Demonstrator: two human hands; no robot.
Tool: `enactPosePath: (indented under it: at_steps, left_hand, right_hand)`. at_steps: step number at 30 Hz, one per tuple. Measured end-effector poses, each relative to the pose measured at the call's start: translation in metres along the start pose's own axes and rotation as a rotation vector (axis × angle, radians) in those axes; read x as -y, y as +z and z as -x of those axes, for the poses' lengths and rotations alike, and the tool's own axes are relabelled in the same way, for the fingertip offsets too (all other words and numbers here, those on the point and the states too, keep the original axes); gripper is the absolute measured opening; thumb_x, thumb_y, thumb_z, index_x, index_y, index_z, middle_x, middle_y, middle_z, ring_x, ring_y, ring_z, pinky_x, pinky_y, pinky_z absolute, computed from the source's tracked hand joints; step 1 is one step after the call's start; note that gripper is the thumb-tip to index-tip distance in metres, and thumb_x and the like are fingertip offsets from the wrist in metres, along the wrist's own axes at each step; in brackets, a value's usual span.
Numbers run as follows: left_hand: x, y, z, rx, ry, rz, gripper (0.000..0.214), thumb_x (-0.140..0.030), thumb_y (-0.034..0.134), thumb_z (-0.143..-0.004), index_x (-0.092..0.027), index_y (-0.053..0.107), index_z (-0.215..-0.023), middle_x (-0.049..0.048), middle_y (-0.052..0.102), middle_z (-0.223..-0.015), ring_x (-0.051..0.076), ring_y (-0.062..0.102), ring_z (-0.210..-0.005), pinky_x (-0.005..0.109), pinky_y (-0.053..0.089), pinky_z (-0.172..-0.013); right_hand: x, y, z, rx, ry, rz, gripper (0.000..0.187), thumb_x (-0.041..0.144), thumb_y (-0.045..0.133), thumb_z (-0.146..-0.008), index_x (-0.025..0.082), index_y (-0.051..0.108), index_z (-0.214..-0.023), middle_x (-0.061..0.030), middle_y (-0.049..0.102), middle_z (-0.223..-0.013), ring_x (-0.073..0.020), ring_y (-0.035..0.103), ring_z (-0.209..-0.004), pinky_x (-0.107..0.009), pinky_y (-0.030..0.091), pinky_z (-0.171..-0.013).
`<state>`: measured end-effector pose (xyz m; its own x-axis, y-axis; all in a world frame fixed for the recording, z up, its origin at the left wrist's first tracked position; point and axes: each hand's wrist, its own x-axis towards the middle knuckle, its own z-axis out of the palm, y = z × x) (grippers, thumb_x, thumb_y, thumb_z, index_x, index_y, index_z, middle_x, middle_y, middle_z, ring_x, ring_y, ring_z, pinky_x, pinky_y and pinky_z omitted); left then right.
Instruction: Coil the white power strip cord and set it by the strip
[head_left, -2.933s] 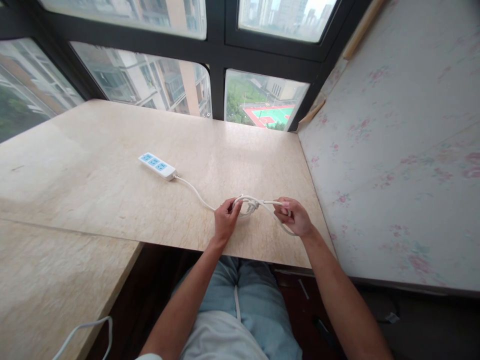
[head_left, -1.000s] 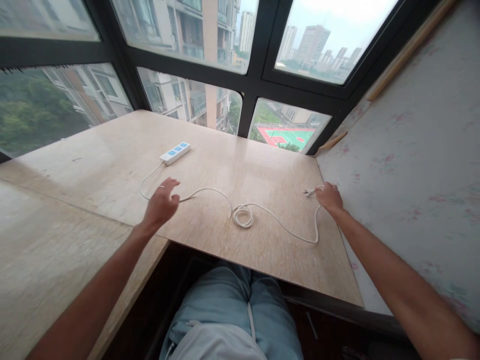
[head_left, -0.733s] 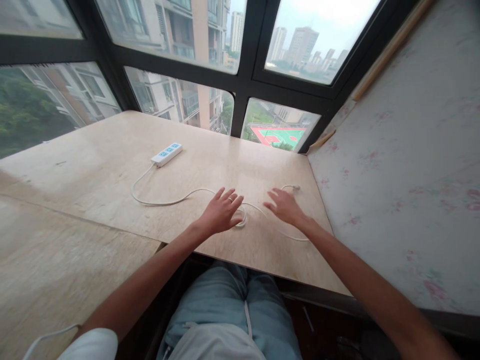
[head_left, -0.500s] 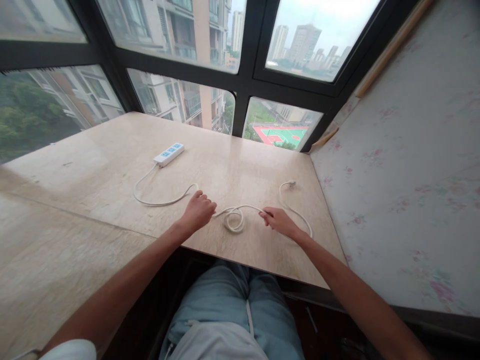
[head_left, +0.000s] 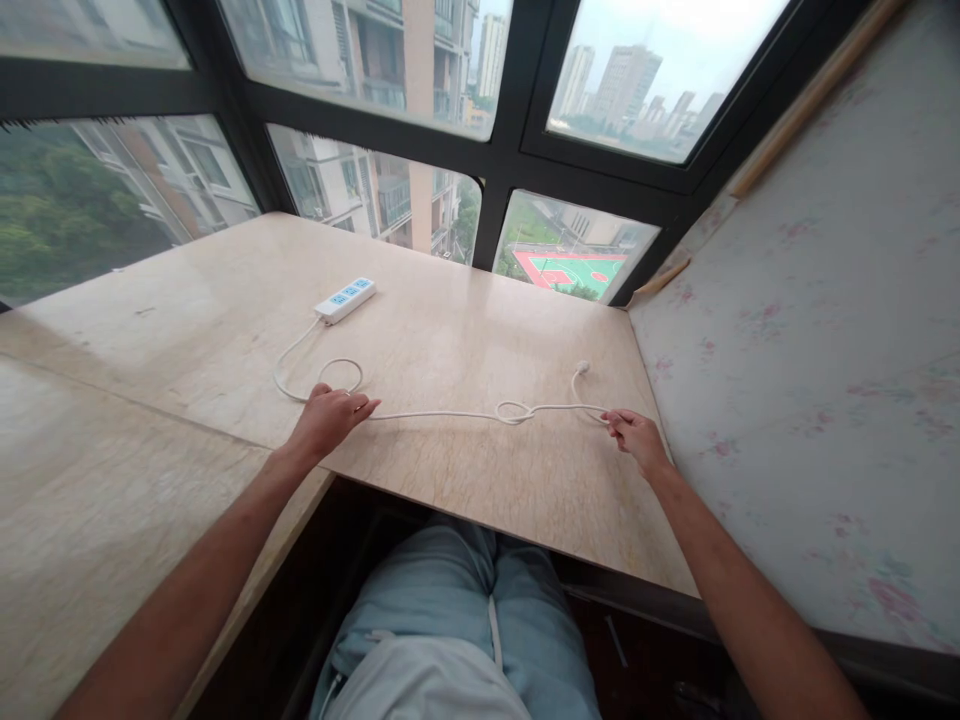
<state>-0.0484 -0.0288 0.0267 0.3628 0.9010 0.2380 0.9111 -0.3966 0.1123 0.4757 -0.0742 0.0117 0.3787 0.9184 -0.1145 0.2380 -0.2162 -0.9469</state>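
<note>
A white power cord [head_left: 442,414] is stretched between my two hands, with a small loose knot in it nearer the right one. My left hand [head_left: 327,418] is closed around the cord, and a loop of it curls up behind the fingers. My right hand [head_left: 634,438] pinches the cord close to the wall side. Further left and back, the cord joins a white power strip [head_left: 345,300] with blue-faced sockets, lying on the marble ledge [head_left: 435,330]. The cord's plug [head_left: 582,368] rests on the ledge just beyond my right hand.
Dark-framed windows [head_left: 495,200] border the ledge at the back, and a flower-patterned wall [head_left: 795,380] rises on the right. The ledge's front edge runs just before my legs [head_left: 450,590]. A seam crosses the stone at the left.
My hands have moved apart, left hand leftward and right hand rightward. The cord between them has straightened, and its coil has shrunk to a small knot.
</note>
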Motion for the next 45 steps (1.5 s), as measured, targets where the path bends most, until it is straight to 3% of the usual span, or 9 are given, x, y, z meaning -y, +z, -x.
enactPosePath:
  at_steps: [8, 13, 18, 22, 26, 31, 35, 40, 45]
  left_hand:
    - [0.008, 0.012, -0.004, -0.044, -0.080, 0.033, 0.046, -0.045, 0.036, -0.092, -0.020, 0.062, -0.065, 0.0072, 0.065, -0.062, 0.023, 0.061, -0.067, 0.039, 0.036, -0.079]
    - [-0.005, 0.018, -0.003, -0.023, -0.145, -0.065, 0.028, -0.030, 0.043, -0.089, -0.018, 0.067, -0.086, 0.0118, 0.068, -0.075, 0.029, 0.063, -0.082, 0.041, 0.042, -0.076]
    - [-0.058, 0.018, -0.013, -0.105, 0.002, 0.144, 0.030, -0.017, 0.047, -0.087, -0.016, 0.063, -0.112, 0.0152, 0.068, -0.107, 0.029, 0.061, -0.104, 0.045, 0.047, -0.088]
    - [-0.124, 0.029, -0.025, -0.025, 0.273, 0.425, 0.040, -0.028, 0.058, -0.088, -0.019, 0.055, -0.127, 0.0128, 0.062, -0.127, 0.026, 0.055, -0.119, 0.042, 0.046, -0.099]
    - [-0.169, 0.044, -0.035, 0.043, 0.279, 0.430, 0.031, -0.023, 0.058, -0.089, -0.022, 0.060, -0.120, 0.0097, 0.068, -0.111, 0.025, 0.061, -0.107, 0.041, 0.051, -0.090]
    - [-0.180, 0.050, -0.039, -0.028, 0.162, 0.439, 0.022, -0.020, 0.049, -0.093, -0.019, 0.068, -0.105, 0.0106, 0.072, -0.092, 0.025, 0.065, -0.092, 0.038, 0.053, -0.078]
    - [-0.184, 0.046, -0.037, -0.111, -0.027, 0.794, 0.019, -0.027, 0.058, -0.089, -0.019, 0.072, -0.099, 0.0082, 0.074, -0.095, 0.020, 0.068, -0.079, 0.034, 0.054, -0.076]
    - [-0.203, 0.031, -0.036, 0.028, -0.323, 1.353, 0.024, -0.037, 0.069, -0.079, -0.015, 0.074, -0.088, 0.0069, 0.074, -0.077, 0.018, 0.068, -0.066, 0.027, 0.053, -0.060]
    - [-0.217, 0.022, -0.032, 0.038, -0.381, 1.510, 0.027, -0.038, 0.072, -0.075, -0.013, 0.073, -0.086, 0.0067, 0.073, -0.074, 0.015, 0.065, -0.061, 0.025, 0.051, -0.059]
  right_hand:
    - [-0.003, -0.003, 0.001, 0.046, -0.022, 0.167, 0.039, 0.050, 0.066, -0.063, 0.014, 0.069, -0.076, 0.0044, 0.053, -0.052, -0.0054, 0.029, -0.036, -0.020, 0.018, -0.036]
    - [-0.003, 0.002, 0.016, 0.086, -0.177, 0.385, 0.037, 0.051, 0.059, -0.076, 0.018, 0.063, -0.061, 0.0026, 0.051, -0.051, -0.0100, 0.038, -0.043, -0.023, 0.027, -0.042]
    - [-0.012, 0.014, 0.038, 0.111, -0.359, 0.591, 0.032, 0.043, 0.051, -0.085, 0.018, 0.071, -0.086, -0.0049, 0.067, -0.076, -0.0231, 0.061, -0.074, -0.032, 0.047, -0.070]
    - [-0.017, 0.028, 0.060, -0.033, -0.554, 0.809, 0.037, 0.030, 0.047, -0.087, 0.016, 0.066, -0.116, -0.0158, 0.065, -0.107, -0.0307, 0.059, -0.100, -0.044, 0.046, -0.087]
    - [-0.014, 0.043, 0.087, -0.144, -0.679, 0.912, 0.039, 0.024, 0.046, -0.090, 0.015, 0.059, -0.126, -0.0202, 0.056, -0.126, -0.0341, 0.052, -0.118, -0.051, 0.041, -0.096]
    - [-0.020, 0.062, 0.111, -0.054, -0.703, 0.716, 0.034, 0.023, 0.046, -0.091, 0.021, 0.061, -0.122, -0.0157, 0.058, -0.124, -0.0297, 0.053, -0.119, -0.050, 0.042, -0.100]
    - [-0.021, 0.081, 0.122, -0.028, -0.650, 0.448, 0.029, 0.025, 0.049, -0.091, 0.023, 0.064, -0.116, -0.0125, 0.063, -0.117, -0.0266, 0.058, -0.113, -0.047, 0.046, -0.098]
    - [0.000, 0.108, 0.128, 0.014, -0.450, 0.053, 0.027, 0.033, 0.052, -0.092, 0.021, 0.064, -0.113, -0.0096, 0.066, -0.108, -0.0207, 0.065, -0.095, -0.036, 0.054, -0.082]
    - [0.021, 0.131, 0.125, -0.018, -0.207, -0.232, 0.035, 0.042, 0.057, -0.089, 0.019, 0.062, -0.115, -0.0061, 0.068, -0.097, -0.0177, 0.067, -0.080, -0.031, 0.054, -0.071]
